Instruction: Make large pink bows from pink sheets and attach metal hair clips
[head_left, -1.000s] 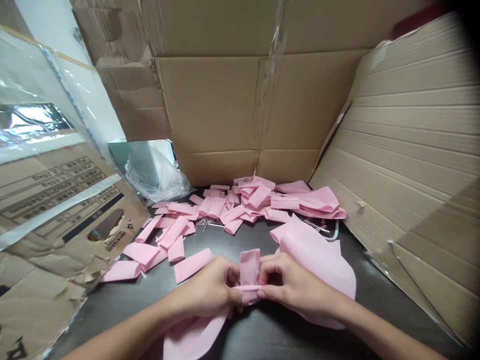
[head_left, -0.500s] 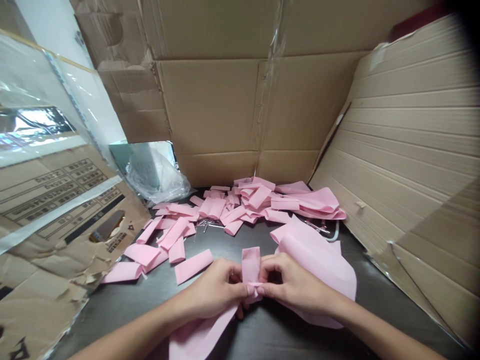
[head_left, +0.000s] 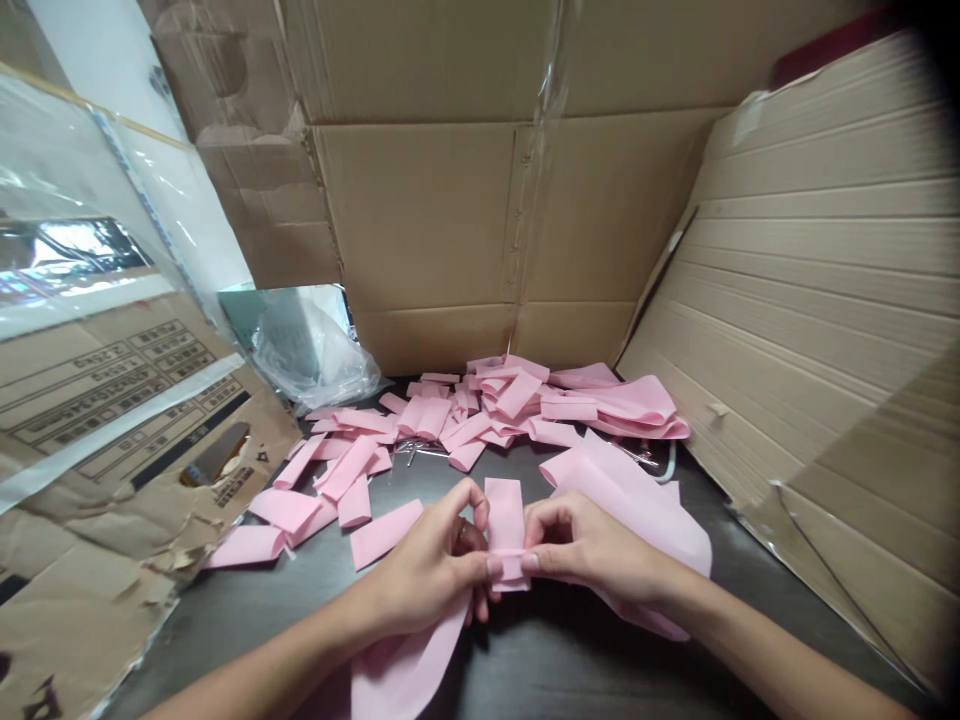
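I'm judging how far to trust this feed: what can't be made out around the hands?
All in the head view:
Pink strip: side edges at the pinch, covered by the left hand and right hand.
Lower pink sheet: top hidden by the left hand, near end cut off by the bottom edge.
Larger pink sheet: part hidden behind the right forearm.
Printed carton: small print too blurred to read fully.
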